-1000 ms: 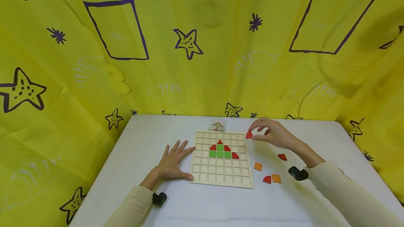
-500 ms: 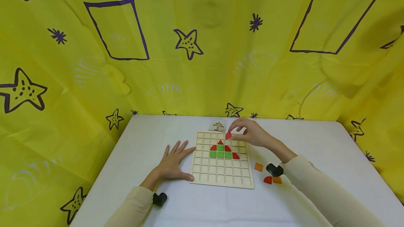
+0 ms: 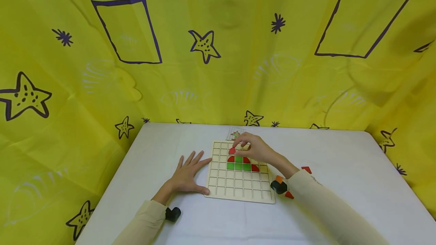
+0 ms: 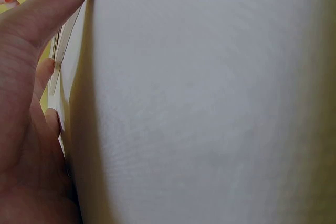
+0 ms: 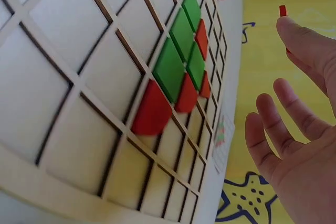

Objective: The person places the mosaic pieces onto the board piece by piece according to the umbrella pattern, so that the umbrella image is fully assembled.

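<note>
My right hand [image 3: 257,149] pinches a red quarter-circle tile [image 3: 232,151] between thumb and forefinger, over the upper part of a wooden grid board [image 3: 238,193]. In the right wrist view only a sliver of that tile [image 5: 283,11] shows past the thumb, and the other fingers are loosely bent. Set into the board are several green square tiles [image 3: 239,166] and red tiles, among them a quarter circle [image 5: 152,111] at the row's right end. My left hand [image 3: 186,177] lies with spread fingers at the board's left edge, thumb and forefinger touching it.
A small pattern card [image 3: 234,133] lies behind the board, partly covered by the right hand. Right of the board are an orange square tile [image 3: 279,179], a red tile [image 3: 289,195] and another red tile [image 3: 306,169], partly behind the right forearm. A yellow curtain [image 3: 231,82] hangs behind the table.
My right hand has carried the red quarter-circle tile leftward from beyond the board's right edge to above its upper middle. My left hand has stayed in place.
</note>
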Action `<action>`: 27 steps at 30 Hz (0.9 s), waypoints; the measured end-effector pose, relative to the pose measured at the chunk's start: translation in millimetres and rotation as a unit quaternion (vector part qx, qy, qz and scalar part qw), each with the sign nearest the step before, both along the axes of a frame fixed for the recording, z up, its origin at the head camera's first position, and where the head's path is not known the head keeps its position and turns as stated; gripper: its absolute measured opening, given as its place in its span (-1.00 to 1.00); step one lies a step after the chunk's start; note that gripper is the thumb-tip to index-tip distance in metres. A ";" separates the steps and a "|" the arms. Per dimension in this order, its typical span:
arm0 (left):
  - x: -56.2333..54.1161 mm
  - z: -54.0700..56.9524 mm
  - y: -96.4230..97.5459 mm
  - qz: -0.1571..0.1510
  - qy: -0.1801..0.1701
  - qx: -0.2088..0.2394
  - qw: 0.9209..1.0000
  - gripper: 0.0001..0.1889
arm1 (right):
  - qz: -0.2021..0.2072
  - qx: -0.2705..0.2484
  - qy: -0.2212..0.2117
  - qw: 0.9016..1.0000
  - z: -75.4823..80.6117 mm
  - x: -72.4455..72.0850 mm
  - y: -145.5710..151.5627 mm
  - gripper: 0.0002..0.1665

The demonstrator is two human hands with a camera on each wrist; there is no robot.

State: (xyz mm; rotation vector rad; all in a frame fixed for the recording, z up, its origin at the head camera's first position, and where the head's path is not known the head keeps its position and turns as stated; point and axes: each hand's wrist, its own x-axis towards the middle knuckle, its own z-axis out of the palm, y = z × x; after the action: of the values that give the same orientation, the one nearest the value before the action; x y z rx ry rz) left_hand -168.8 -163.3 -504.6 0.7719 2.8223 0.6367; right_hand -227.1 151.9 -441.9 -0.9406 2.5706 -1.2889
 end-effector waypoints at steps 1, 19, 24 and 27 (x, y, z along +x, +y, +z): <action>0.2 -0.4 -0.1 -0.001 0.001 0.002 1.000 0.18 | 0.000 0.000 -0.003 1.000 -2.2 0.3 -2.2 -0.75; -0.8 3.9 0.6 0.005 -0.026 -0.018 1.000 0.19 | 0.003 0.031 0.017 0.999 -31.3 4.5 -33.4 -0.77; -0.9 4.9 0.5 0.004 -0.024 -0.020 1.000 0.19 | -0.002 0.045 0.028 0.999 -35.9 6.6 -36.7 -0.81; -1.3 5.2 0.1 0.004 -0.024 -0.020 0.999 0.19 | -0.004 0.059 0.039 0.998 -38.1 8.1 -38.4 -0.81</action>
State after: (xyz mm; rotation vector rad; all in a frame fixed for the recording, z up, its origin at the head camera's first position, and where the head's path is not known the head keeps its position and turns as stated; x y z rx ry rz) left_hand -170.2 -163.2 -499.4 0.7290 2.7871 0.5891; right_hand -218.9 113.5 -480.0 -0.9760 2.6777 -1.1107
